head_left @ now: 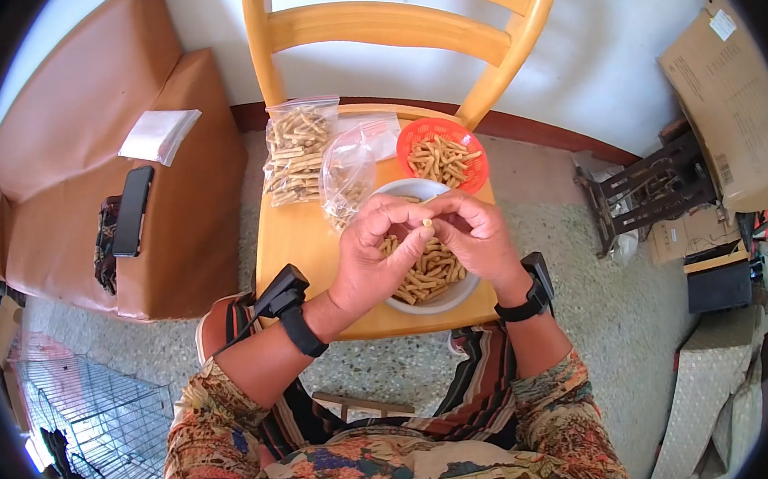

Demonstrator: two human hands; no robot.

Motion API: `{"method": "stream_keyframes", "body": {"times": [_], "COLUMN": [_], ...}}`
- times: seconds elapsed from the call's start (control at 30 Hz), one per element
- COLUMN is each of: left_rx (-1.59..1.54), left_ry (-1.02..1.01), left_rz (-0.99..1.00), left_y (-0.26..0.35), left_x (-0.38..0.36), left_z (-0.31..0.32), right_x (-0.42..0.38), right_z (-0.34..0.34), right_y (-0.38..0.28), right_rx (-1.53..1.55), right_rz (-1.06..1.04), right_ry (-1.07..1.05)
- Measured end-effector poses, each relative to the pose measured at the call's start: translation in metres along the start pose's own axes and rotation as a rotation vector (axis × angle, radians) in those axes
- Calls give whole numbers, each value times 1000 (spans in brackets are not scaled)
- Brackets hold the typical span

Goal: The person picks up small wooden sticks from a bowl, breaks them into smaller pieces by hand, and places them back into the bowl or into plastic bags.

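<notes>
Above a pale grey bowl (433,308), both my hands meet with fingertips pinched together. Between the thumbs and fingers of my left hand (369,254) and my right hand (480,237) is a small tan stick-like piece (427,224), its pale end facing me. Many similar tan sticks (429,272) fill the bowl below. Behind my right hand, a red plastic basket (483,172) holds more sticks. A packed zip bag (296,157) of sticks lies at the back left. Beside it sits a looser clear bag (348,166), partly behind my left hand.
Everything rests on a wooden chair seat (292,268) with a slatted backrest (387,27). On the brown sofa (182,218) at left lie a phone (133,211) and a pack of clear bags (159,136). A wire cage (94,420) stands lower left, cardboard boxes (722,100) right.
</notes>
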State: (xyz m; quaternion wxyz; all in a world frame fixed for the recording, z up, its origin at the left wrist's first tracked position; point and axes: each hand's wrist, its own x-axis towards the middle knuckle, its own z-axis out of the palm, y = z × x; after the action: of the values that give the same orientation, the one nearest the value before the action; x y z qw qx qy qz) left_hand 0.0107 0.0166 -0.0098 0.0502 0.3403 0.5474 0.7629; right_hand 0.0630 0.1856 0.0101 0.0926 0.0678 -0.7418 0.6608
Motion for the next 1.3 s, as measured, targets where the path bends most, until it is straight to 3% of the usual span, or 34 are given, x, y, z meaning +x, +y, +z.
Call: {"method": "stream_keyframes", "body": {"times": [0.07, 0.3, 0.37, 0.4, 0.47, 0.57, 0.63, 0.8, 0.93, 1.0, 1.1, 1.17, 1.3], "left_rx": [169, 265, -36, -35, -396, -484, -563, -602, -389, -146, 175, 164, 329], "left_ry": [-48, -80, 54, 54, 109, 96, 57, -51, -42, -1, 304, 513, 552], "left_rz": [56, 93, -53, -51, -392, -529, -604, -776, -665, -245, 148, 124, -9], "left_y": [4, 4, -6, -4, 2, -2, -7, -12, 7, 23, 21, 39, 19], "left_x": [0, 1, -2, -1, 3, 4, 3, -1, -5, -1, 20, 39, 46], "left_z": [-2, -2, 3, 2, -2, -5, -6, -6, -1, -3, -33, -44, -72], "right_x": [-1, -1, -3, -5, -4, -2, 0, 0, 2, 6, 20, 36, 70], "right_z": [0, 0, 3, 6, 8, 10, 10, 10, 5, 4, 12, 22, 50], "right_y": [0, 3, 2, 0, -5, -15, -18, -20, -22, -20, -31, -41, -56], "right_rx": [-23, 55, 76, 126, 177, -27, -364, -482, -414, -388, -130, -151, -276], "right_rz": [-21, 13, 24, -10, -45, -149, -261, -322, -284, -286, -298, -323, -444], "right_ry": [-2, -23, -21, 35, 87, 36, 49, 159, 334, 362, 481, 430, 324]}}
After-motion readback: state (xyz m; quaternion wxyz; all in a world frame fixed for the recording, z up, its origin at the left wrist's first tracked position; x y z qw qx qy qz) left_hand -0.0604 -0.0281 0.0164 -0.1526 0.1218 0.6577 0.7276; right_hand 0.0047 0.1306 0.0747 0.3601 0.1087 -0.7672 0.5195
